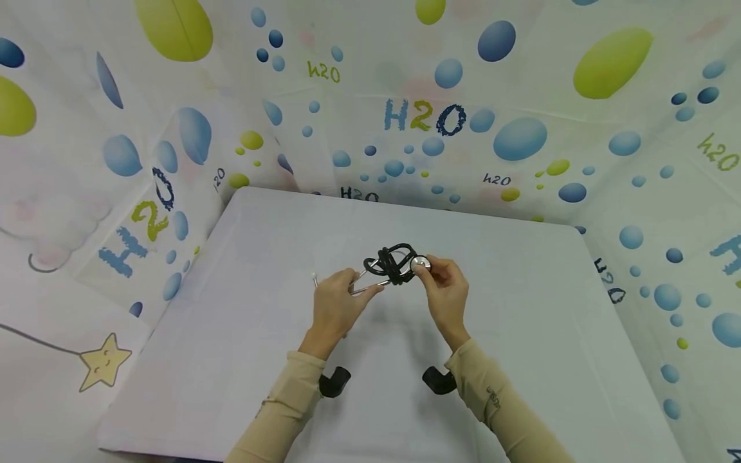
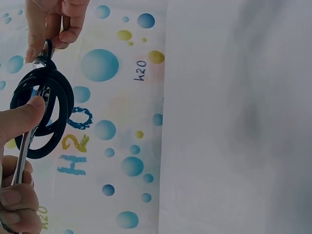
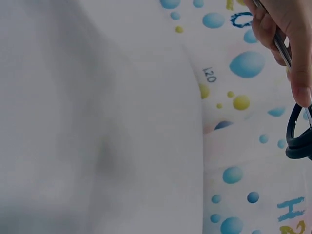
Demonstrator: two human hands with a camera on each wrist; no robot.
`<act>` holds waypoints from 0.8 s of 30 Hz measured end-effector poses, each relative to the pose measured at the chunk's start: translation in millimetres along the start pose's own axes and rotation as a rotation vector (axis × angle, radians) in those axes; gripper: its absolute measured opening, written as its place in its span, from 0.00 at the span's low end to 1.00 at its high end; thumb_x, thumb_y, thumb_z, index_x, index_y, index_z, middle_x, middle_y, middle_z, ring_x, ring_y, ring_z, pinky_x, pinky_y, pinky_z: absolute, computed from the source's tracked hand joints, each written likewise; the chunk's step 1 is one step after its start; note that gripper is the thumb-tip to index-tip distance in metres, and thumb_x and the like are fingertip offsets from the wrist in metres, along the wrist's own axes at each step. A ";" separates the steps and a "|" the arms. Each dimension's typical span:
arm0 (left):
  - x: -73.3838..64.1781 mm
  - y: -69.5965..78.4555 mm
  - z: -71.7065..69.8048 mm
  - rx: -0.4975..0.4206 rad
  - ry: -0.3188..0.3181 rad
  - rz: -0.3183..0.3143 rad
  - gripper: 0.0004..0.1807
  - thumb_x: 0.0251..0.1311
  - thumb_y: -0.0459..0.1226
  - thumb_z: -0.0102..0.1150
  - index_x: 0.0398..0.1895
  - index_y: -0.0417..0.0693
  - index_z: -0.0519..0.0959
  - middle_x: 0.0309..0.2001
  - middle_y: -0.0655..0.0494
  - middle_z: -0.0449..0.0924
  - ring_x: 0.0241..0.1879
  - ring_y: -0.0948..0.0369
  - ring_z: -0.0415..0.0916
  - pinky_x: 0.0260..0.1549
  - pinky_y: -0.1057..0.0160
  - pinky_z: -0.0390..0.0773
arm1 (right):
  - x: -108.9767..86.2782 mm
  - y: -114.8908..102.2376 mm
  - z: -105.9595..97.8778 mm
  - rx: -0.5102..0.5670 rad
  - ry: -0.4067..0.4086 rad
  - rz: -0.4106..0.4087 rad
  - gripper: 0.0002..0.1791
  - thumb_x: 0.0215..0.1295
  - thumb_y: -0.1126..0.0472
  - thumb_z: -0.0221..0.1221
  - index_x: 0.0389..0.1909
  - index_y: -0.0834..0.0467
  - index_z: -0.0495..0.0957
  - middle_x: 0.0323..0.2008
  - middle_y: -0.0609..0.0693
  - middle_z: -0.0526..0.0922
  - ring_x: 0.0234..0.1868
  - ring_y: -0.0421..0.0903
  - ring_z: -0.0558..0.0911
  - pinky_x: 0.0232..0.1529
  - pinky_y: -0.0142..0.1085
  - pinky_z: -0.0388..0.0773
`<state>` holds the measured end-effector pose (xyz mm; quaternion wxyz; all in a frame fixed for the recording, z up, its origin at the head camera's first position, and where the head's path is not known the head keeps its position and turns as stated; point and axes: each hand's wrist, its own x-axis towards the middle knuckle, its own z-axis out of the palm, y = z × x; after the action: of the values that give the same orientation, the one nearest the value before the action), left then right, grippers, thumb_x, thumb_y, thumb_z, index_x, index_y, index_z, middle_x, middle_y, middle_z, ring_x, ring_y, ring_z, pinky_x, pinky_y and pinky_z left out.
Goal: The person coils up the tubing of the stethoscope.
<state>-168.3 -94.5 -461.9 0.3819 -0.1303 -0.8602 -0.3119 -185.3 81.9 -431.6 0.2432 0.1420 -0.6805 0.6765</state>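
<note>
Left to right: a pale ear tip [image 1: 314, 276] pokes out beyond the left grip [image 1: 338, 299], which is closed, fingers curled and thumb pressed, round the metal tubes [image 1: 368, 288] of a stethoscope [image 1: 399, 274]. The stethoscope is held up above the white counter [image 1: 521, 334], between the hands, its black tubing looped and wrapped about itself in a bundle. At the right, the right grip [image 1: 448, 289] is pinched shut on the round chest piece [image 1: 420, 262], thumb on its near side. Step in hand, my reading: working the coiled tubing, whether winding or unwinding I cannot tell. Next move probably wants the left steady on the metal while the right guides the chest-piece end round the loops, without snagging.
</note>
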 end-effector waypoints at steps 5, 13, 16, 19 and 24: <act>-2.2 1.2 1.5 0.003 0.011 0.014 0.23 0.34 0.45 0.78 0.23 0.35 0.78 0.16 0.50 0.75 0.14 0.64 0.63 0.14 0.69 0.65 | 4.6 16.5 -7.4 0.013 -0.038 0.053 0.11 0.49 0.85 0.59 0.36 0.84 0.73 0.32 0.79 0.76 0.29 0.31 0.80 0.34 0.23 0.77; -6.2 2.2 5.5 0.006 0.020 0.000 0.23 0.34 0.45 0.77 0.24 0.35 0.79 0.19 0.48 0.78 0.15 0.62 0.68 0.16 0.66 0.70 | 10.0 23.7 -19.2 -0.023 -0.151 0.077 0.10 0.52 0.81 0.61 0.37 0.81 0.75 0.33 0.75 0.78 0.28 0.31 0.80 0.32 0.23 0.77; -6.3 3.8 5.9 0.004 0.005 -0.007 0.23 0.34 0.45 0.78 0.25 0.35 0.80 0.20 0.48 0.79 0.15 0.62 0.69 0.16 0.66 0.70 | 11.0 23.7 -22.9 -0.038 -0.191 0.076 0.10 0.52 0.80 0.61 0.37 0.80 0.75 0.34 0.75 0.78 0.30 0.32 0.81 0.34 0.25 0.77; -5.7 5.2 5.5 -0.004 -0.015 -0.004 0.23 0.34 0.45 0.78 0.25 0.35 0.80 0.21 0.48 0.80 0.16 0.61 0.69 0.17 0.66 0.71 | 13.1 24.2 -27.4 -0.061 -0.251 0.068 0.10 0.53 0.79 0.61 0.37 0.80 0.75 0.34 0.73 0.79 0.31 0.34 0.81 0.36 0.26 0.78; -4.5 6.7 3.1 -0.019 -0.061 0.014 0.22 0.34 0.44 0.78 0.23 0.36 0.79 0.22 0.48 0.81 0.15 0.62 0.69 0.16 0.67 0.70 | 19.9 25.4 -36.2 -0.128 -0.409 0.059 0.10 0.54 0.76 0.62 0.37 0.77 0.77 0.34 0.69 0.81 0.31 0.35 0.81 0.36 0.27 0.78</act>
<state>-163.9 -87.2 -463.9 0.3562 -0.1492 -0.8676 -0.3132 -210.3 121.6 -444.0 0.0889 0.2405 -0.7610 0.5960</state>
